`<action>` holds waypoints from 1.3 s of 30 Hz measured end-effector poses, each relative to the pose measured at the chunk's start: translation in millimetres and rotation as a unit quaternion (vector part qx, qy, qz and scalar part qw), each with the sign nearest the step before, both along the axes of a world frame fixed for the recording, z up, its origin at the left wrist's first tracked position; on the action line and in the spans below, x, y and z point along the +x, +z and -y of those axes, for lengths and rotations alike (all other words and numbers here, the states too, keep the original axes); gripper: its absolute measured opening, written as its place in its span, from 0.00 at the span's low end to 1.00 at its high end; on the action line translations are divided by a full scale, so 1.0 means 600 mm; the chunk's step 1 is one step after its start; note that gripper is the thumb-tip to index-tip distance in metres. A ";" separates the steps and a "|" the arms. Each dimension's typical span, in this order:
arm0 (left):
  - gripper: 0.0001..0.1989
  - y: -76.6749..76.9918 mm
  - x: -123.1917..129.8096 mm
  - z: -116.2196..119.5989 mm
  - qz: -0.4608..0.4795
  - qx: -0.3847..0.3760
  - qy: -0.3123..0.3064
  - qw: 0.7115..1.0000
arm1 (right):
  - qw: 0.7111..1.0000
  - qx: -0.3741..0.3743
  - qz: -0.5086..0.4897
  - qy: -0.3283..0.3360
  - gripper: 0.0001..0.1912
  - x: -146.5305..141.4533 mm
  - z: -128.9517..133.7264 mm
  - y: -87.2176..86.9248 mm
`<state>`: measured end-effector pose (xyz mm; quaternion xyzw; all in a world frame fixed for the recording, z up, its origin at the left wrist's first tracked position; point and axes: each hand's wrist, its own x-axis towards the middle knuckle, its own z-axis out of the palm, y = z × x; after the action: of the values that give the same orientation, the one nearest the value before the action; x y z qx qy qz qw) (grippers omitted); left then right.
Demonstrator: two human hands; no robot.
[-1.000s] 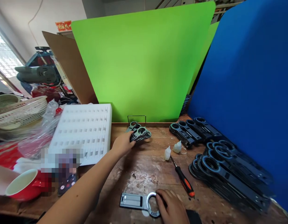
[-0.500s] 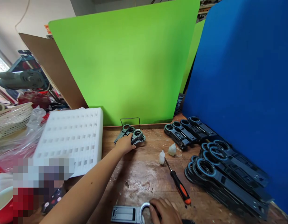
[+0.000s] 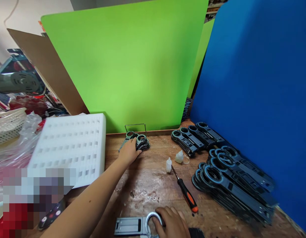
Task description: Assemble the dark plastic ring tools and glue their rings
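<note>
My left hand (image 3: pixel 129 152) reaches to the back of the table. Its fingers curl over a small pile of dark grey ring-ended plastic parts (image 3: pixel 142 140) by a thin wire frame (image 3: pixel 135 125); the palm hides part of the pile. Close to me, my right hand (image 3: pixel 173 223) is closed around the ring end of a grey ring-ended part (image 3: pixel 129 226), which lies flat with its long arm pointing left. A dark piece (image 3: pixel 195 232) shows beside the right hand, mostly hidden. Beyond that hand lies a screwdriver (image 3: pixel 187 195) with a black and orange handle.
Two small whitish bottles (image 3: pixel 168 165) stand mid-table. Stacks of similar ring-ended parts (image 3: pixel 232 188) lie on the right before a blue panel (image 3: pixel 257 82). A green panel (image 3: pixel 125 66) closes off the back. White slotted foam (image 3: pixel 68 145) leans at left, near plastic bags and a basket (image 3: pixel 10 125).
The whole view has shifted slightly, so things sit a little further left. My left hand stays at the back pile and my right hand stays on the near part.
</note>
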<state>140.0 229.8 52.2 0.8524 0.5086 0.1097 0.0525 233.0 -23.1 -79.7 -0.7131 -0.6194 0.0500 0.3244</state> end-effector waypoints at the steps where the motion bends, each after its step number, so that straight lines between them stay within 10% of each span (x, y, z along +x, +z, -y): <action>1: 0.29 0.005 -0.007 0.017 0.011 0.008 -0.019 1.000 | 1.000 -0.008 0.000 -0.001 0.06 -0.001 0.000 0.002; 5: 0.16 -0.009 -0.071 0.122 0.034 -0.025 -0.122 0.992 | 1.000 -0.025 -0.003 -0.006 0.07 -0.001 0.001 0.017; 8: 0.19 -0.060 -0.144 0.208 0.033 -0.142 -0.253 0.956 | 0.999 -0.025 -0.017 -0.021 0.07 0.002 -0.005 0.036; 12: 0.22 -0.138 -0.205 0.268 0.058 -0.159 -0.244 0.955 | 0.996 -0.019 -0.081 -0.040 0.10 0.001 -0.024 0.054; 16: 0.18 -0.168 -0.185 0.246 0.127 -0.072 -0.177 0.973 | 0.982 0.014 -0.182 -0.044 0.14 0.001 -0.034 0.047; 29: 0.15 -0.128 0.028 0.076 0.154 0.010 -0.028 0.988 | 0.981 -0.030 -0.191 -0.017 0.20 0.017 -0.041 0.017; 34: 0.15 -0.125 -0.017 0.125 0.197 0.049 -0.013 0.979 | 0.980 -0.067 -0.186 0.001 0.23 0.030 -0.047 0.002; 39: 0.17 -0.148 -0.191 0.213 0.248 0.106 0.055 0.961 | 0.982 -0.065 -0.178 0.000 0.24 0.036 -0.046 0.004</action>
<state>25.5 102.0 -36.8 0.7701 0.5110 0.3734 0.0799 254.4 4.5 -77.2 -0.7124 -0.5474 0.2159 0.3822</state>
